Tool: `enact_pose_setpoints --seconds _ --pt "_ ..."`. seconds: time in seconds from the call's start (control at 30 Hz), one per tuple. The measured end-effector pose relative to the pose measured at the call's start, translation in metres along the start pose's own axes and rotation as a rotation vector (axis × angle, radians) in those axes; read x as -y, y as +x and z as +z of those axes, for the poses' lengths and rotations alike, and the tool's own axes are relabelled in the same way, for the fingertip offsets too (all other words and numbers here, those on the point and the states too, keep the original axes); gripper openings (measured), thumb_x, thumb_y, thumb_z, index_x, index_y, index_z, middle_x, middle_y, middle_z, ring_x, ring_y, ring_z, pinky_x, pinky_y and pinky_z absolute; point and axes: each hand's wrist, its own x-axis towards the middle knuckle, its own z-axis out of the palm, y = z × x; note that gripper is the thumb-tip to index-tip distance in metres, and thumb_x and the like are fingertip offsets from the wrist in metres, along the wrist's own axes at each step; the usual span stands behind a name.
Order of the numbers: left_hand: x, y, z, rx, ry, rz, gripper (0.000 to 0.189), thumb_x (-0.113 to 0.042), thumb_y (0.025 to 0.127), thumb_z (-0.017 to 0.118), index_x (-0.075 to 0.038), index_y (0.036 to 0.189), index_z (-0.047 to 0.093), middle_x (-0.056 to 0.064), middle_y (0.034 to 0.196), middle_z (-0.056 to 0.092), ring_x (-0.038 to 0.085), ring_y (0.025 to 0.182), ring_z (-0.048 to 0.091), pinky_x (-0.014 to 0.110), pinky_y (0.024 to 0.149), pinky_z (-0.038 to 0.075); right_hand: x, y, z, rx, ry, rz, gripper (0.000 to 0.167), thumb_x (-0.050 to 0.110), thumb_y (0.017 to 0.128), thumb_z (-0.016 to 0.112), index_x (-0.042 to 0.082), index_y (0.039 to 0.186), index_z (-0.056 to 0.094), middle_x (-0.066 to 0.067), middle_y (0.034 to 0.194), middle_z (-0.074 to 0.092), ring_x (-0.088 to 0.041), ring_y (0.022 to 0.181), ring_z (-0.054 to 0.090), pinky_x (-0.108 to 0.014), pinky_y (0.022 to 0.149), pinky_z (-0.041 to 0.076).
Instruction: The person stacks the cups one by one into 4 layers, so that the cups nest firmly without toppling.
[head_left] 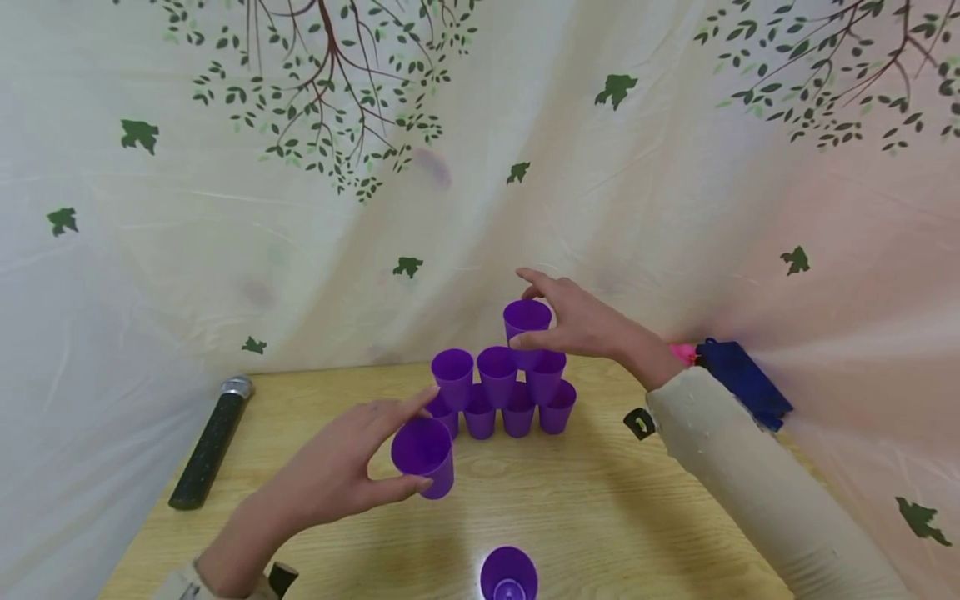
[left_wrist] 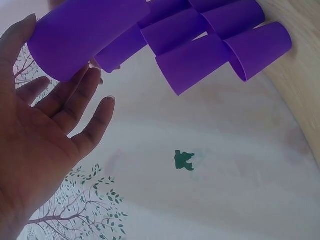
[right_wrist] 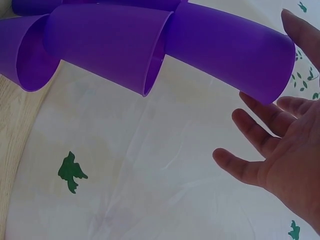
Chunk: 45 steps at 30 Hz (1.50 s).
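Purple plastic cups stand stacked in tiers, open ends up in the head view: a bottom row of several cups [head_left: 518,417] and a second row of three cups [head_left: 497,371]. Above the right end of the second row is one more cup [head_left: 527,315], held at its sides between the thumb and fingers of my right hand [head_left: 577,321]. In the right wrist view this cup [right_wrist: 230,52] meets the cups under it. My left hand [head_left: 341,462] holds another cup [head_left: 424,450] in front of the stack's left end, between thumb and fingers; the left wrist view shows this cup [left_wrist: 85,37] close up.
A single purple cup [head_left: 509,575] stands near the front of the wooden table [head_left: 600,517]. A black microphone [head_left: 213,442] lies at the left. A dark blue item [head_left: 742,383] and something pink [head_left: 682,353] lie at the right. Behind hangs a leaf-patterned curtain [head_left: 300,250].
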Motion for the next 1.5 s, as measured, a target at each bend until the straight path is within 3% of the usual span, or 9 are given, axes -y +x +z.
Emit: enact_pose_setpoints --seconds 0.17,0.4,0.5,0.67,0.87,1.2,1.5 --pt "0.004 0.008 -0.006 0.004 -0.013 -0.015 0.089 -0.049 0.087 0.075 -0.027 0.159 0.028 0.002 0.139 0.062 0.021 0.124 0.061 0.046 0.103 0.051 0.001 -0.004 -0.001 -0.013 -0.001 0.003 0.103 0.047 0.083 0.079 0.011 0.160 0.021 -0.013 0.142 0.056 -0.030 0.141 0.042 -0.053 0.117 0.036" --pt "0.005 0.024 -0.017 0.007 -0.036 -0.025 0.089 -0.046 0.086 0.076 -0.021 0.158 0.031 -0.003 0.136 0.063 0.020 0.126 0.060 0.045 0.106 0.050 -0.001 -0.013 -0.004 -0.040 -0.012 0.000 0.103 0.049 0.082 0.079 0.013 0.160 0.022 -0.014 0.148 0.051 -0.031 0.145 0.037 -0.055 0.117 0.035" --pt "0.005 0.035 -0.023 0.017 -0.056 -0.050 0.088 -0.046 0.086 0.076 -0.022 0.158 0.031 -0.001 0.139 0.061 0.021 0.127 0.058 0.045 0.107 0.049 -0.004 -0.019 -0.005 -0.045 -0.002 0.015 0.105 0.053 0.081 0.078 0.015 0.161 0.020 -0.013 0.151 0.047 -0.032 0.146 0.034 -0.057 0.114 0.037" --pt "0.011 0.055 -0.031 0.001 -0.072 -0.036 0.087 -0.042 0.087 0.077 -0.019 0.158 0.031 0.004 0.139 0.061 0.024 0.127 0.058 0.048 0.107 0.048 -0.005 -0.030 -0.008 -0.055 0.017 0.040 0.106 0.055 0.081 0.078 0.021 0.161 0.018 -0.008 0.155 0.041 -0.029 0.145 0.032 -0.053 0.103 0.047" --pt "0.020 0.077 -0.036 -0.011 -0.100 -0.050 0.089 -0.040 0.088 0.077 -0.022 0.159 0.028 0.004 0.135 0.062 0.024 0.124 0.057 0.049 0.106 0.047 -0.003 -0.048 -0.012 -0.087 0.013 0.056 0.104 0.055 0.080 0.079 0.029 0.161 0.018 -0.002 0.154 0.041 -0.027 0.146 0.029 -0.057 0.112 0.038" --pt "0.032 0.106 -0.033 0.048 -0.122 -0.132 0.088 -0.043 0.089 0.074 -0.024 0.160 0.026 0.007 0.137 0.059 0.026 0.127 0.055 0.050 0.110 0.045 -0.002 -0.070 -0.015 -0.119 -0.012 0.046 0.105 0.056 0.080 0.079 0.028 0.161 0.018 -0.002 0.154 0.041 -0.029 0.147 0.027 -0.062 0.114 0.032" --pt "0.045 0.125 -0.024 0.101 -0.138 -0.209 0.089 -0.047 0.089 0.072 -0.023 0.161 0.024 0.009 0.138 0.060 0.027 0.131 0.054 0.049 0.112 0.043 0.002 -0.082 -0.015 -0.135 -0.046 0.006 0.103 0.052 0.082 0.079 0.027 0.161 0.018 -0.004 0.153 0.043 -0.029 0.146 0.030 -0.062 0.114 0.033"
